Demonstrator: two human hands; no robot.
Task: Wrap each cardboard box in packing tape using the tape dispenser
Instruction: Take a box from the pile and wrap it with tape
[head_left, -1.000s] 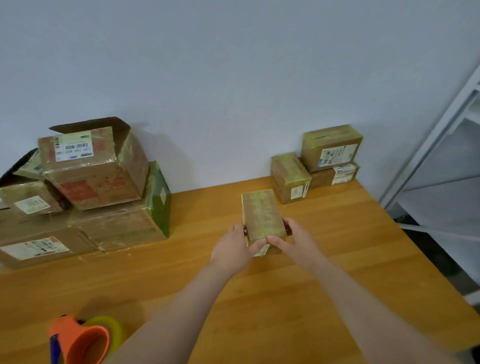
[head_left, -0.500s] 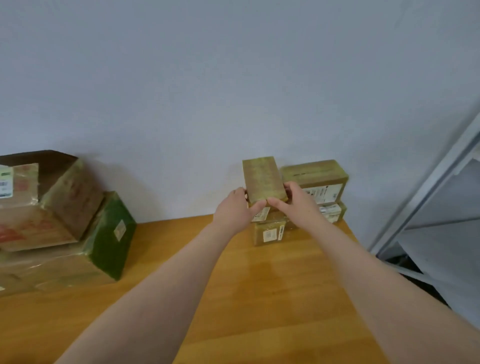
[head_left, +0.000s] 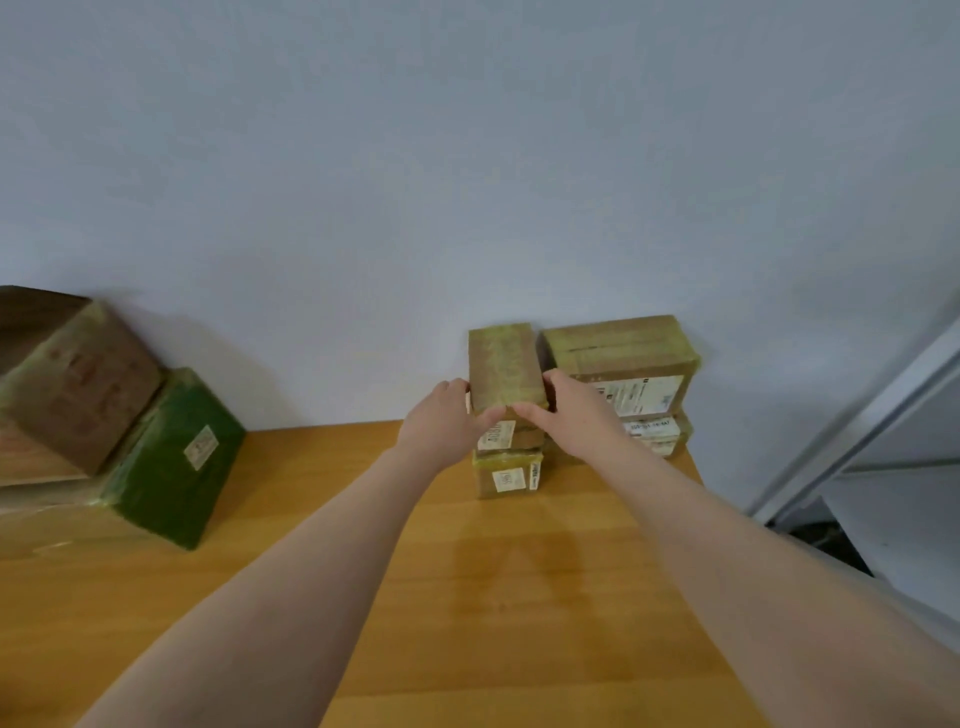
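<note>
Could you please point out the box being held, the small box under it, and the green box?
held box (head_left: 502, 364): head view, middle of its taped top face.
small box beneath (head_left: 506, 477): head view, front face, on its label.
green box (head_left: 166, 483): head view, its green side face.

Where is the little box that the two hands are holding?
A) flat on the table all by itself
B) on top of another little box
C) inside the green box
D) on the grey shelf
B: the top box, held at its sides by the left hand and the right hand, sits on a lower box that stands on the table.
</note>
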